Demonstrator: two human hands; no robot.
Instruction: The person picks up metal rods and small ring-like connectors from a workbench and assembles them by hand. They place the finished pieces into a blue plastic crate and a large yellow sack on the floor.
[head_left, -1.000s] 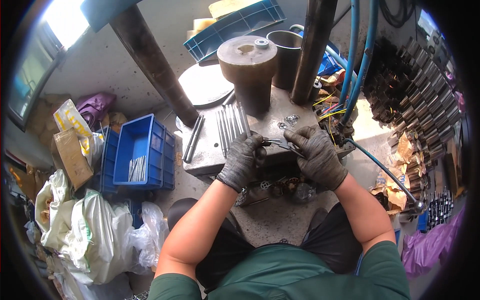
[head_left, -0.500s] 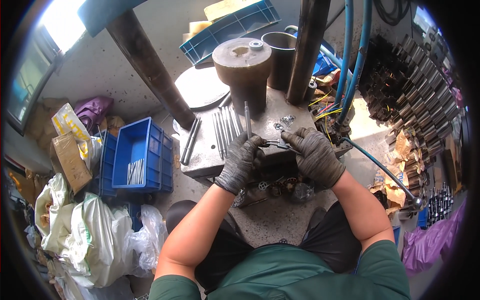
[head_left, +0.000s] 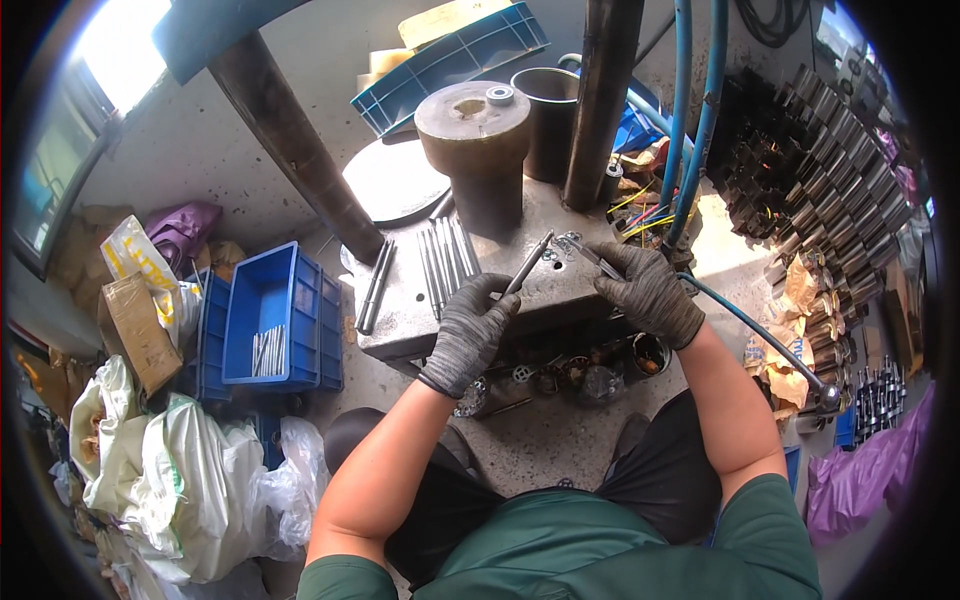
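Note:
My left hand point(head_left: 468, 335), in a grey knit glove, is closed around a slim metal shaft point(head_left: 531, 261). The shaft tilts up to the right over the front of the metal press table point(head_left: 400, 347). My right hand point(head_left: 655, 298), gloved alike, grips what look like small pliers point(head_left: 598, 260). Their tips point up-left at several small retaining rings point(head_left: 550, 256) on the table; whether they touch a ring I cannot tell. Left of the rings lies a row of similar metal shafts point(head_left: 440, 262), with a few more point(head_left: 376, 287) near the table's left edge.
A thick steel cylinder point(head_left: 472, 140) with a bearing point(head_left: 499, 95) on top stands behind my hands, between two dark press columns point(head_left: 300, 140). A blue crate point(head_left: 310, 310) holding shafts is at left. A lever rod point(head_left: 755, 330) slants at right. Stacked metal tubes point(head_left: 840, 150) stand beyond.
The shaft has gone from upright to tilted right. My right hand has drawn apart from the left, bringing the pliers from the shaft to the rings on the table.

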